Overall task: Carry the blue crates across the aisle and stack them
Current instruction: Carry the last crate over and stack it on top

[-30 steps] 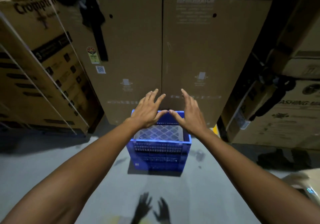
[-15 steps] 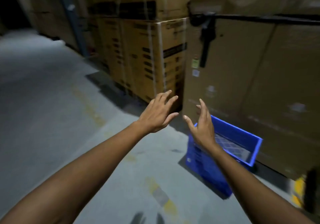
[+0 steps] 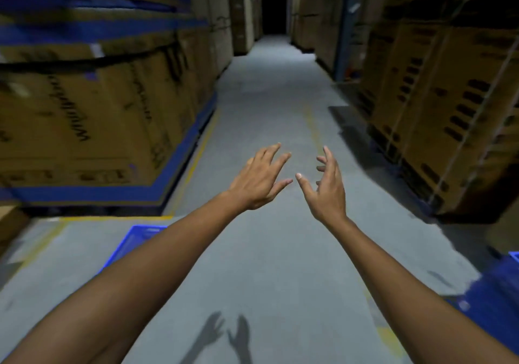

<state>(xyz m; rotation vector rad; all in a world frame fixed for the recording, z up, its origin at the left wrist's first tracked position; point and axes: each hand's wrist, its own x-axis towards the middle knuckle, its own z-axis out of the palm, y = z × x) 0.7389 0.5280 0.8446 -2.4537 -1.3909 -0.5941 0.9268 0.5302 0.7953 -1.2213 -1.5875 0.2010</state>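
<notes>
Okay, both arms stretched forward over the grey aisle floor, empty-handed. Left hand palm down, fingers spread and loose, gripping nothing. Right hand just beside it, turned more edge-on, fingers splayed and slightly curled, also holding nothing; thumbs nearly meet but stay apart. Shadows of both hands on the floor near the bottom centre. One blue crate sits on the floor at near left, mostly hidden behind the left forearm, only its rim and a corner show. Another blue crate at the near right edge, partly cut off by the frame and the right forearm, blurred. Neither crate is touched. Left side of the aisle: stacked cardboard boxes with blue bands, motion-blurred, print not readable. Right side: more strapped cardboard boxes and a blue rack post farther back. Faded yellow floor lines run along the aisle. Far end is dark.
</notes>
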